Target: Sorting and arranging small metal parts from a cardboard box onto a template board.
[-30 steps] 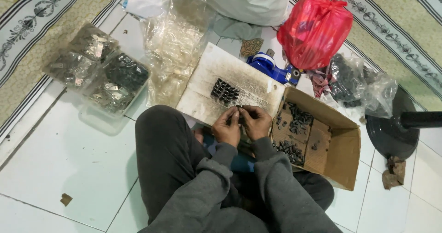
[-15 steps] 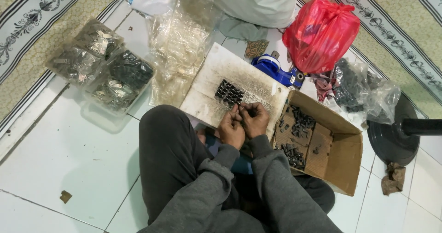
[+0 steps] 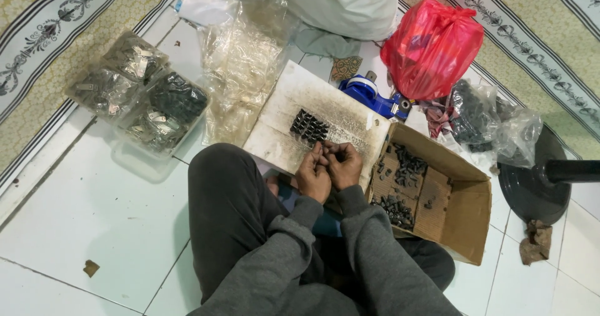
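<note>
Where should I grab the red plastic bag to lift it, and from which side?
Grip the red plastic bag at its gathered, knotted top, coming from above. The film bunches into a narrow neck there, while the body below bulges wide and slack. That end looks free; the blue tape dispenser crowds the other end.

We cannot tell what our left hand (image 3: 314, 177) and right hand (image 3: 342, 163) pinch between them; it is too small. The white sack (image 3: 337, 3) is cut off at the top edge, the black stand (image 3: 544, 178) at the right.
</note>
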